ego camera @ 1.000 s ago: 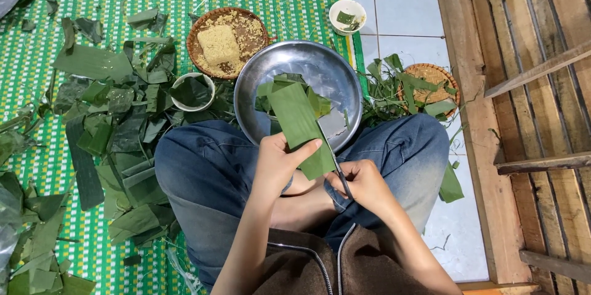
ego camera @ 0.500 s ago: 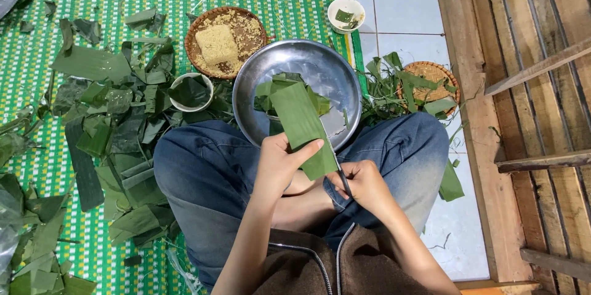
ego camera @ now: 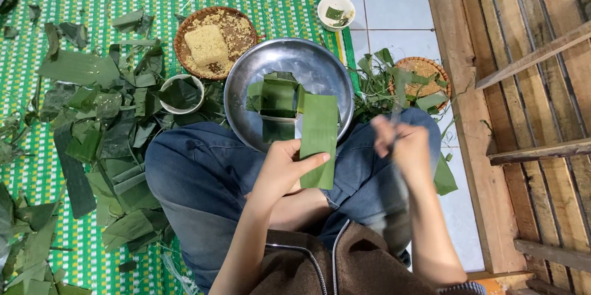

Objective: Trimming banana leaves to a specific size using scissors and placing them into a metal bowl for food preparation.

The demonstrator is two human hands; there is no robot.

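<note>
My left hand point(ego camera: 280, 172) holds a long green leaf strip point(ego camera: 319, 138) by its lower part, thumb on top, over my lap in blue jeans. My right hand point(ego camera: 400, 147) is blurred by motion to the right of the strip, apart from it, over my right knee; whether it grips anything I cannot make out. Just beyond the strip sits a round metal bowl point(ego camera: 308, 64) with a folded square leaf box point(ego camera: 280, 101) inside.
A woven basket point(ego camera: 184, 30) with a yellow block lies behind the bowl. A small bowl point(ego camera: 180, 94) holding a dark leaf is to the left, a white cup point(ego camera: 335, 12) behind. Leaf scraps point(ego camera: 104, 135) cover the green mat. Another leaf-filled basket point(ego camera: 425, 79) and wooden slats point(ego camera: 529, 116) are on the right.
My right hand pulled away from the leaf strip's lower end and swung right. The strip now looks shorter and squarer, held by the left hand alone.
</note>
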